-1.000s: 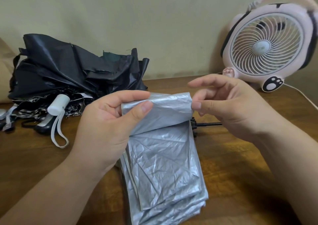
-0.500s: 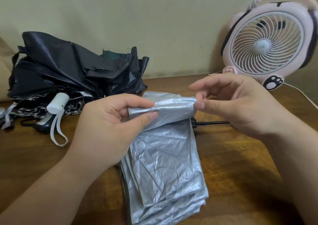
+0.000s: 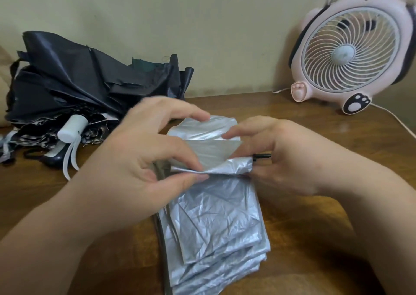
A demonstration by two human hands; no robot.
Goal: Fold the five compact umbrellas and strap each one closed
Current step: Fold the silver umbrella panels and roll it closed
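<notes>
A brown wooden table [image 3: 315,204] stands against a plain pale wall, and a pink paw-print desk fan [image 3: 351,53] sits at its back right corner. Left of the fan and nearer the person lies the silver umbrella [image 3: 216,222]. Its flattened, creased canopy has its long axis running from the near table edge away toward the wall. The far end is doubled back over itself into a crosswise fold. A short black shaft tip [image 3: 262,155] sticks out of that fold sideways, on the fan's side.

The left hand [image 3: 139,155] pinches the fold's far-from-fan end between thumb and curled fingers. The right hand [image 3: 288,159] grips the end nearer the fan, its fingers curled onto the fabric beside the black tip.

Far left of the fan, by the wall, is a heap of black umbrellas [image 3: 78,80], loose and unstrapped. A white handle [image 3: 72,126] with a strap pokes out toward the person.
</notes>
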